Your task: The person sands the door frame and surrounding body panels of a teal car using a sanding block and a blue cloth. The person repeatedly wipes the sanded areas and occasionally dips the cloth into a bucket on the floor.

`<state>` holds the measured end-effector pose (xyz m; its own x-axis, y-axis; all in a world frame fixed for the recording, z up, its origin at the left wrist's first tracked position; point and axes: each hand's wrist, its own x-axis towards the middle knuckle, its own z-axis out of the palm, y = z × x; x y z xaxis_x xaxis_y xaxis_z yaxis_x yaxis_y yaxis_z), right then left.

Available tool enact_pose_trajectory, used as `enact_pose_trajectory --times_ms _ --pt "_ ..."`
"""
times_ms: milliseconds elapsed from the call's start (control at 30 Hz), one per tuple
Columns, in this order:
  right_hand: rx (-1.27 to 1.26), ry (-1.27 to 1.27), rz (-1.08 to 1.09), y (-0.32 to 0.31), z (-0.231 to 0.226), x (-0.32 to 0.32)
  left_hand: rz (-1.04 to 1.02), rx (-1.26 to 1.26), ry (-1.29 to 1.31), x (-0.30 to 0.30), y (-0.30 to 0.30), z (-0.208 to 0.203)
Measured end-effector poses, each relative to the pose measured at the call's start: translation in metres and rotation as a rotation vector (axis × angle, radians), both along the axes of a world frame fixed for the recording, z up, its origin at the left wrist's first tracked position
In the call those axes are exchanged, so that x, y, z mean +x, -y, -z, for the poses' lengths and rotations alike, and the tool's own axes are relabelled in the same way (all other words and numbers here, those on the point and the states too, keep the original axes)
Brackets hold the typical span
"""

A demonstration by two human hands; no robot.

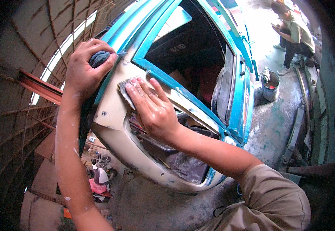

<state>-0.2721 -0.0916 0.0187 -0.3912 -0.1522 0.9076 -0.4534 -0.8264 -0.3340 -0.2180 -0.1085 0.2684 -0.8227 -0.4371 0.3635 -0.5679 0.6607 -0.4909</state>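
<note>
A teal vehicle cab (136, 29) with a cream-coloured front panel (115, 94) stands before me. My right hand (154, 109) lies on that panel below the window corner, its extended fingers pressing a thin, worn sanding sheet (126, 89) flat against the surface. Whitish residue marks the fingers. Up at the left, beside the cab's edge, my left hand (86, 69) is curled around a dark blue-grey wadded cloth (99, 59). White specks dot the left forearm. The right thumb is hidden.
Below the panel gapes an opening with parts inside (184, 165). A metal bucket (270, 89) with a cloth over its rim stands on the wet floor. A person (296, 32) crouches at the far right. Beams (294, 131) line the right wall. A pink-and-white scooter (99, 181) is lower left.
</note>
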Motion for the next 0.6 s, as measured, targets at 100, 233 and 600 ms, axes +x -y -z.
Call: enact_pose_trajectory --times_ms 100,233,600 --pt "0.038 0.030 0.006 0.008 -0.019 -0.005 0.019 0.027 0.005 -0.001 0.000 -0.001" --pt "0.088 0.103 -0.048 0.005 -0.027 0.003 0.012 0.025 0.005 0.000 -0.001 0.003" --pt "0.035 0.123 -0.035 0.012 -0.022 0.004 0.036 0.010 0.016 0.001 0.006 0.005"
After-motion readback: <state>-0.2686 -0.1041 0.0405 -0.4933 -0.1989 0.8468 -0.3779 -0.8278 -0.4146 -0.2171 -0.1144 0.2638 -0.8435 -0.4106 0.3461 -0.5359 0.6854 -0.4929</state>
